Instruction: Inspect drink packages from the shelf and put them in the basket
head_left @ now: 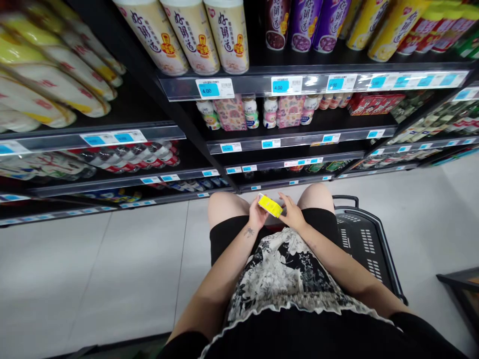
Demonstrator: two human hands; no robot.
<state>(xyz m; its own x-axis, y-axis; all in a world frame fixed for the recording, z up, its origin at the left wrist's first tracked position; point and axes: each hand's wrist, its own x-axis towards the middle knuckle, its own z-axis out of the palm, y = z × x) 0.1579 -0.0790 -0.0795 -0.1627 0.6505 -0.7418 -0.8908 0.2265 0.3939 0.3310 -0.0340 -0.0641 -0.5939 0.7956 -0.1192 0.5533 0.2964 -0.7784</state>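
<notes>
A small yellow carton (270, 205) is held low in front of my lap, between my knees. My left hand (256, 216) grips its left end with the fingers wrapped round it. My right hand (293, 214) holds its right side, fingers curled against the carton. Both forearms reach down over my black shorts and a black-and-white patterned top. The carton's front face is tilted up toward the camera.
Black store shelves (262, 85) rise ahead, stocked with tall cream cans (194, 35), purple cans (303, 25), small bottles (250, 112) and blue price tags. A black shopping basket (364, 244) stands on the grey tiled floor at my right. A dark fixture (462, 289) sits at far right.
</notes>
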